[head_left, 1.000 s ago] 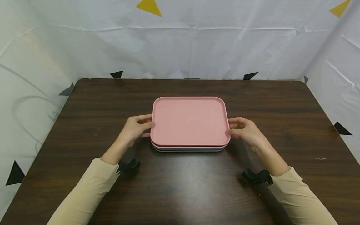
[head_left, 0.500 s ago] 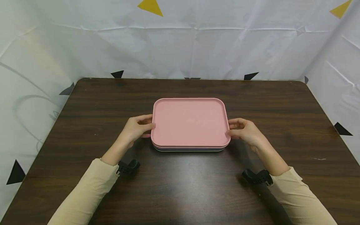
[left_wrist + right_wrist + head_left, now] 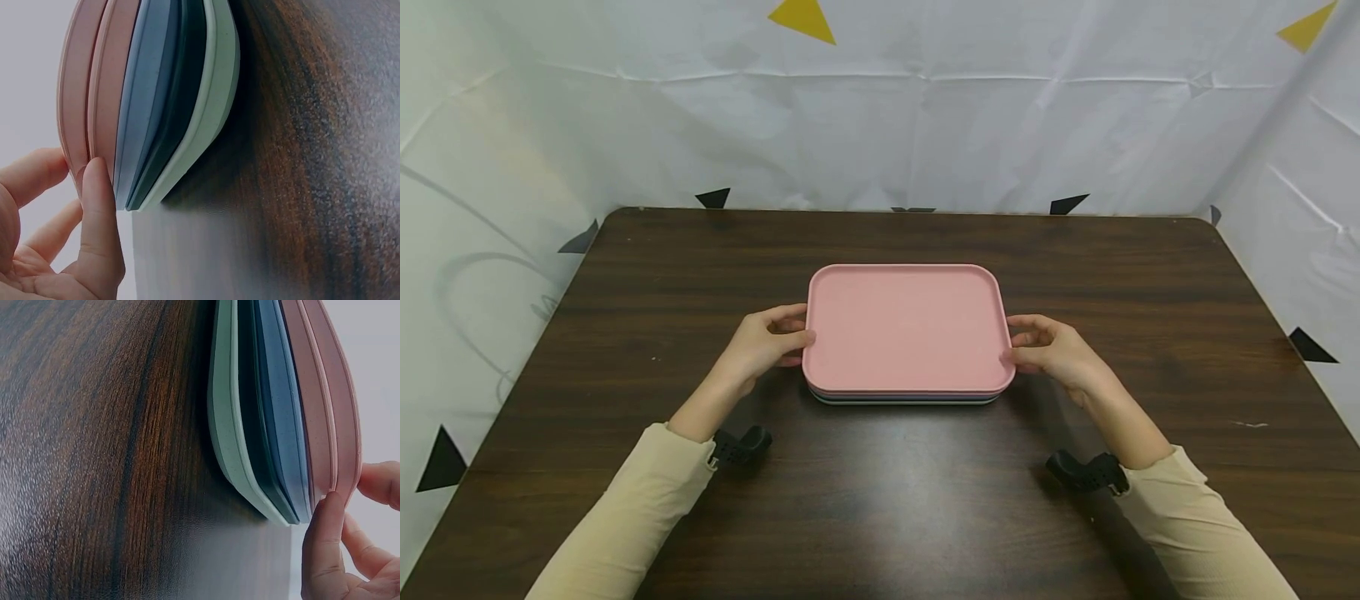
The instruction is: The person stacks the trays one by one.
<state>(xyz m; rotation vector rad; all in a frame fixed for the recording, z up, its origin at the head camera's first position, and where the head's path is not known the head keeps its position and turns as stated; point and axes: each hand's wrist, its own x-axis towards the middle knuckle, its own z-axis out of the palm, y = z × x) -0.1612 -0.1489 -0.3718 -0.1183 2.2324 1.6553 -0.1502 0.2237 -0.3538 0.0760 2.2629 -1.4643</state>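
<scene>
A pink tray [image 3: 910,329] tops a neat stack at the middle of the table. My left hand [image 3: 763,340] pinches its left edge, and my right hand [image 3: 1054,352] pinches the right edge. The left wrist view shows the layers below: a second pink tray [image 3: 114,75], a blue tray [image 3: 145,81], a dark green tray [image 3: 178,100] and a light green tray [image 3: 219,81] at the bottom. Fingertips of both hands also reach the second pink tray's rim; whether they grip it too, I cannot tell.
The dark wooden table [image 3: 895,500] spreads around the stack. White sheeting [image 3: 880,142] with black and yellow triangles hangs behind and at both sides. A black strap [image 3: 741,446] circles the left wrist, another strap [image 3: 1086,472] the right.
The top pink tray has come down slightly, and the gap at its front edge has narrowed. Both hands keep their hold at nearly the same spots.
</scene>
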